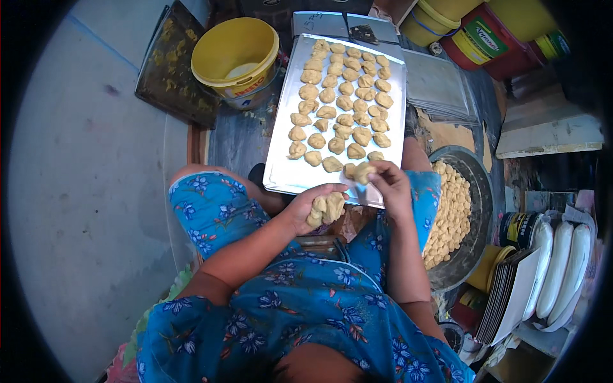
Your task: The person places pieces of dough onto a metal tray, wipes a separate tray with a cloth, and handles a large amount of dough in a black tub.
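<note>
A lump of pale tan dough (pixel 326 209) rests in my left hand (pixel 304 207), its fingers curled around it just off the near edge of the tray. Between the fingers of my right hand (pixel 391 185) is a small dough piece (pixel 364 173), slightly blurred, over the tray's near right corner. The silver metal tray (pixel 287 173) slopes away from my lap. Rough rows of small dough pieces (pixel 345 103) cover much of it. One more piece lies partly hidden behind the dough in my right hand.
Right of my leg, a big dark round basin (pixel 480 210) holds many small round balls (pixel 447 220). A yellow bucket (pixel 235 54) and a stained board (pixel 172 64) stand at the far left. Stacked flat trays (pixel 440 83) lie beyond the tray's right side. White wrapped packs (pixel 562 265) are at right.
</note>
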Action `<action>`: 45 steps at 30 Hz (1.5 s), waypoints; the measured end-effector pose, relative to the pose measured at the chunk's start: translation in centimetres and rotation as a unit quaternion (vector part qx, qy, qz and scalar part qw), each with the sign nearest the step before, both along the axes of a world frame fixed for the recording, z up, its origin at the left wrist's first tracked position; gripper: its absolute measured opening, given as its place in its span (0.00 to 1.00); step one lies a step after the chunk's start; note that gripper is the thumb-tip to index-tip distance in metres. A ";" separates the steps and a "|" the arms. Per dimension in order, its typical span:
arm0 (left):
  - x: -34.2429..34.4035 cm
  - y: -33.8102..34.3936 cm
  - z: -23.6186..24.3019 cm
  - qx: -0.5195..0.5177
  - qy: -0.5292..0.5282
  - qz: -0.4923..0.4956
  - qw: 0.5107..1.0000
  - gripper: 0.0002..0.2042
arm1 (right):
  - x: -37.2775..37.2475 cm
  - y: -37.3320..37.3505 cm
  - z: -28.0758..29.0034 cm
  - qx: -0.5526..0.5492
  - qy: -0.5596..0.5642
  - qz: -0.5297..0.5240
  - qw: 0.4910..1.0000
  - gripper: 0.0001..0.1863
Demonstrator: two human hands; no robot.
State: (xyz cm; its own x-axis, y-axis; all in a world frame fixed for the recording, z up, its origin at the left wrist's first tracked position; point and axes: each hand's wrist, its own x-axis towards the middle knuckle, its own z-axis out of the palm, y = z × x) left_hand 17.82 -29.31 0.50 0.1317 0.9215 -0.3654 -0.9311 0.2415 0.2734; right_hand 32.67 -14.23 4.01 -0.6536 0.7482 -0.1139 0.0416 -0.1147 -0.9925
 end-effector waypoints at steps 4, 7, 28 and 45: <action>-0.5 0.4 -0.1 -0.023 0.012 0.042 0.999 0.19 | 1.6 1.5 -1.9 0.170 -0.106 -0.084 0.976 0.12; -0.8 0.3 -0.4 -0.018 0.007 0.051 0.999 0.19 | 1.2 1.6 -2.2 0.270 -0.248 -0.003 0.931 0.12; -0.9 0.2 -0.2 -0.024 0.012 0.079 0.996 0.19 | -3.1 10.2 0.3 0.392 -0.383 0.055 0.834 0.20; -1.2 0.2 1.1 -0.047 0.006 0.099 0.994 0.19 | -10.7 23.5 -1.7 0.242 -0.214 -0.028 0.946 0.25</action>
State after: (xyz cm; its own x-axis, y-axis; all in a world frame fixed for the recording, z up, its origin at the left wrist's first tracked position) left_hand 16.65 -29.11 1.57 -0.0544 0.8904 -0.4519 -0.9595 0.0787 0.2706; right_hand 21.97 9.30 2.35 -0.5823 0.8129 0.0053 0.4589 0.3340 -0.8233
